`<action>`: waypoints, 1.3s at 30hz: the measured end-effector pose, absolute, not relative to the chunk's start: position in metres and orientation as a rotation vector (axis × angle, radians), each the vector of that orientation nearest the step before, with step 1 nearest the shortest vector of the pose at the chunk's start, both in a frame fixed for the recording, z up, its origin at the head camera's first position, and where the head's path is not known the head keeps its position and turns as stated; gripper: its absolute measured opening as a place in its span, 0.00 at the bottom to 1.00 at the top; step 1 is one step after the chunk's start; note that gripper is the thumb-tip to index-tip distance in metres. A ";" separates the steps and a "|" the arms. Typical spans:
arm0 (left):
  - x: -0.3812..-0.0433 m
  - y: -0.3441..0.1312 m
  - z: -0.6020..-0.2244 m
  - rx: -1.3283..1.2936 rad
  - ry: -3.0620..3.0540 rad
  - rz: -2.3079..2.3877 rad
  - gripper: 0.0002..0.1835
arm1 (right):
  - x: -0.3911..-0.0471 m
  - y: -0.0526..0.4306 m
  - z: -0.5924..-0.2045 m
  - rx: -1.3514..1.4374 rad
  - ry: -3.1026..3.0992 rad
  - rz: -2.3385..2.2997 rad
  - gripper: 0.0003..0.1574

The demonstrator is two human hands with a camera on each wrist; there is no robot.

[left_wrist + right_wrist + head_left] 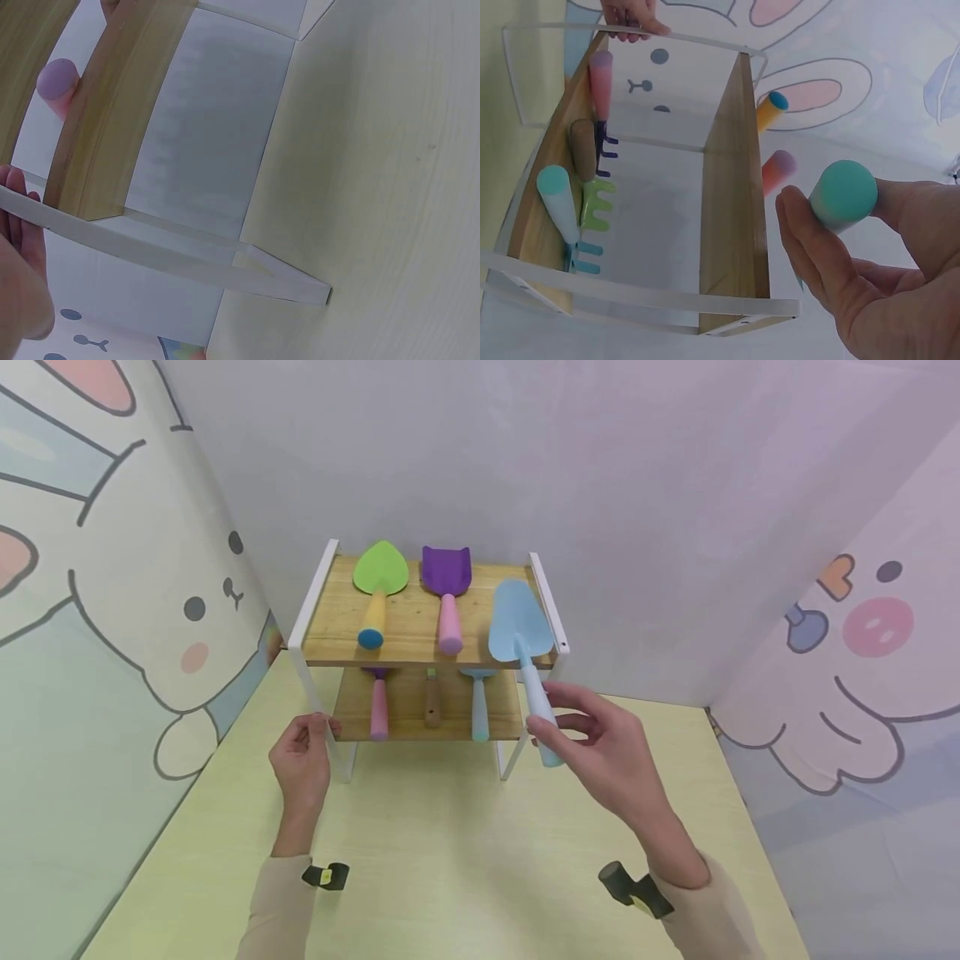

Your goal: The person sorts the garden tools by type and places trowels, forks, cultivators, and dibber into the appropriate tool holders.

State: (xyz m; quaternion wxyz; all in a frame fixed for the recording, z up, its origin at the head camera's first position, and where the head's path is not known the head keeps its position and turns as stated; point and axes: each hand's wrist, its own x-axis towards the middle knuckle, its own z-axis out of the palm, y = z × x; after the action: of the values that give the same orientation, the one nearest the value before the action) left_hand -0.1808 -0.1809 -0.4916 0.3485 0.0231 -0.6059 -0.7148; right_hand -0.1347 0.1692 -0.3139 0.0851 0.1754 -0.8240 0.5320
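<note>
A light-blue toy trowel is pinched by its handle between the thumb and fingers of my right hand, its blade over the right end of the top shelf. My left hand grips the white left post of a two-tier rack, beside the lower shelf. On the upper shelf lie a green trowel with a yellow handle and a purple shovel with a pink handle. The lower shelf holds a pink-handled rake, a brown-handled green rake and a light-blue rake.
The rack stands on a pale wooden table near its back edge. A grey backdrop rises behind it. Cartoon-printed sheets hang at both sides, with a rabbit on the left. Each wrist carries a dark strapped device.
</note>
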 end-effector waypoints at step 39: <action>-0.183 -0.182 -0.496 -0.005 -1.494 -1.875 0.15 | -0.184 0.135 -0.248 0.436 -2.833 1.147 0.18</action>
State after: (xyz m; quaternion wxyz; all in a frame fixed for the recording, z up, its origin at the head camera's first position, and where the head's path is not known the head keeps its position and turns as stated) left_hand -0.1830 -0.1817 -0.4965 0.3636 -0.0018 -0.5804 -0.7286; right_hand -0.1844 0.1352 -0.2478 0.0274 0.1412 -0.9173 0.3714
